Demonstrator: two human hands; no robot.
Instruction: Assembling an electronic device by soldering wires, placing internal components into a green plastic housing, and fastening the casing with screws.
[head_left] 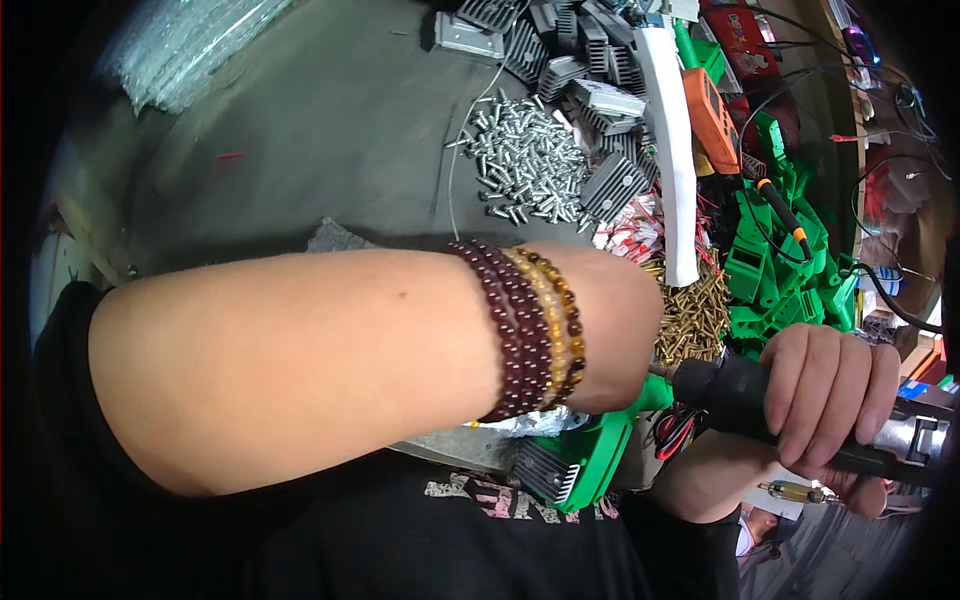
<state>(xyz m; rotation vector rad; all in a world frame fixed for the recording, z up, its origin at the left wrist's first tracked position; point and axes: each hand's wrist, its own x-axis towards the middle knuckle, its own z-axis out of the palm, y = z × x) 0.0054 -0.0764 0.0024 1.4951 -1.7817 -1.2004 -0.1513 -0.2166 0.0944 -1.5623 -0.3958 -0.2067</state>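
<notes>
My right hand is wrapped round a black power screwdriver, its tip pointing left. My left forearm, with several bead bracelets at the wrist, crosses from the left. The back of my left hand shows right by the screwdriver's tip, but its fingers are bent out of sight, so I cannot see what they hold. Just below that hand sits a green plastic housing with a grey finned heat sink at its side, close against my black shirt. Red and black wires lie beside the housing.
Silver screws and grey heat sinks are heaped beyond my left arm. Brass-coloured screws lie near a white strip. Green housings, an orange device and cables fill the right. Clear plastic wrap lies far left.
</notes>
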